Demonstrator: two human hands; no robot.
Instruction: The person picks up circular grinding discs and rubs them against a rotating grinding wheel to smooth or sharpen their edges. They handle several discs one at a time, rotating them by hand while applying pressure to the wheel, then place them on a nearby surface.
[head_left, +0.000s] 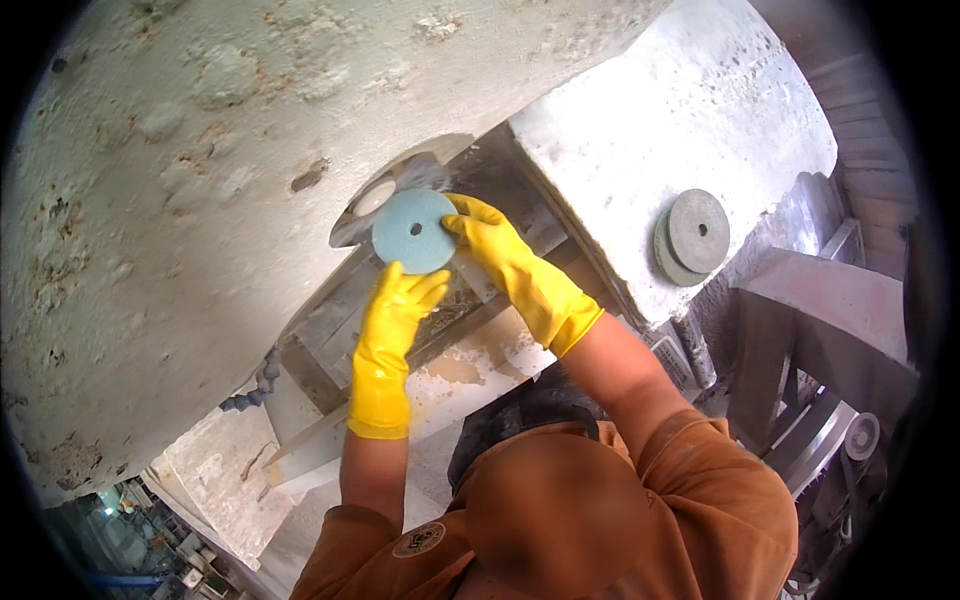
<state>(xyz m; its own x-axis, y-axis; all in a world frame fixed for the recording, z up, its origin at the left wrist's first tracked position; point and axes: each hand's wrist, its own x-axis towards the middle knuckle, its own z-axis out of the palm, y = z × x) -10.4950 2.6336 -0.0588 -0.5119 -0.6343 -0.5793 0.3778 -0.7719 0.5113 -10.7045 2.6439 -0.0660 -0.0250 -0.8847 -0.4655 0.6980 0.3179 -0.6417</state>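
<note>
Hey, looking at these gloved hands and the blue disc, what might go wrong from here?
First, the blue disc might slip: the right hand has it by the rim, while the left hand's grip at the lower edge isn't clear.

Second, the disc might knock the edge of the opening in the pale curved body; they overlap in view, though depth is hard to judge.

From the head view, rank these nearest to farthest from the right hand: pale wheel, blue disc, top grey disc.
1. Blue disc: touching the right hand, on its left.
2. Top grey disc: to its right, on the white block.
3. Pale wheel: farthest, lower right.
</note>
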